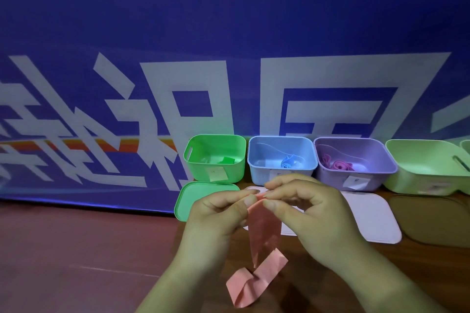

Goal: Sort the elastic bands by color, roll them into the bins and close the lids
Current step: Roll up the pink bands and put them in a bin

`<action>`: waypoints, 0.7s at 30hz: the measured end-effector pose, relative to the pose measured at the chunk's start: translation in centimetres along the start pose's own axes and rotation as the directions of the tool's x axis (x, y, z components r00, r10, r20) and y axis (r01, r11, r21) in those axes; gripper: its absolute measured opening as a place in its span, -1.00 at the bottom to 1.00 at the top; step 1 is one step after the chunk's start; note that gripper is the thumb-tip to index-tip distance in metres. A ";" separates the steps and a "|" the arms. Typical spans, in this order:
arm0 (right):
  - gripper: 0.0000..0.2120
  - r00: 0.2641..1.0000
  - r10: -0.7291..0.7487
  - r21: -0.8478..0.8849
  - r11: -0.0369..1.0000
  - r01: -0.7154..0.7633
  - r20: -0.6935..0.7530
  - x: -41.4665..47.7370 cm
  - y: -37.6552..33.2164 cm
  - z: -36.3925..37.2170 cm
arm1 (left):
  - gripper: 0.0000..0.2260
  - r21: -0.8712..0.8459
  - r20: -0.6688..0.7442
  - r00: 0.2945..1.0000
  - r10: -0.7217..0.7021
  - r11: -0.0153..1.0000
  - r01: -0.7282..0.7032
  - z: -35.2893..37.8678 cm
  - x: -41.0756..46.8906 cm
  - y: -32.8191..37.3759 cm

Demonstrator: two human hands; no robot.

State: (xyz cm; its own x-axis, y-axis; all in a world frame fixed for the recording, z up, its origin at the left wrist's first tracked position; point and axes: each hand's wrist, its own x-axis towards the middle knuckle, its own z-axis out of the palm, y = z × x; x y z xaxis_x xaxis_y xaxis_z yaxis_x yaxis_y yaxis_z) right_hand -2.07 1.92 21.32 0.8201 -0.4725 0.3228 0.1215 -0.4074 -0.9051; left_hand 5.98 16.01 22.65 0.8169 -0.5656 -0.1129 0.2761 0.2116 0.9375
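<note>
Our pink band (pixel 263 234) hangs lengthwise from twelve toward six o'clock, its tail folded on the table (pixel 76 249). Our left hand (pixel 218 213) and right hand (pixel 305 211) both pinch its top end.

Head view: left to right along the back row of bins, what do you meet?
Green bin → blue bin → purple bin → pale green bin; all four stand open.

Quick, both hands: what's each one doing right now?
Left hand: pinching the pink band at its top end.
Right hand: pinching that same end.
</note>
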 end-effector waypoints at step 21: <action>-0.80 0.992 0.119 -0.004 0.993 -0.119 -0.043 0.6 0.5 2.1 | -0.86 0.039 0.009 1.000 -0.004 0.999 0.004 -3.1 1.5 -1.2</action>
State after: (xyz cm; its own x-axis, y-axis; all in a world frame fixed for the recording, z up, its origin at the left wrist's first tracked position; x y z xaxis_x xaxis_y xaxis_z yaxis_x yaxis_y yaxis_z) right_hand -0.33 3.12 20.50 0.8040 -0.5506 0.2246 0.0207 -0.3516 -0.9359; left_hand 8.41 17.36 20.34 0.8110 -0.5739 -0.1138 0.2592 0.1782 0.9492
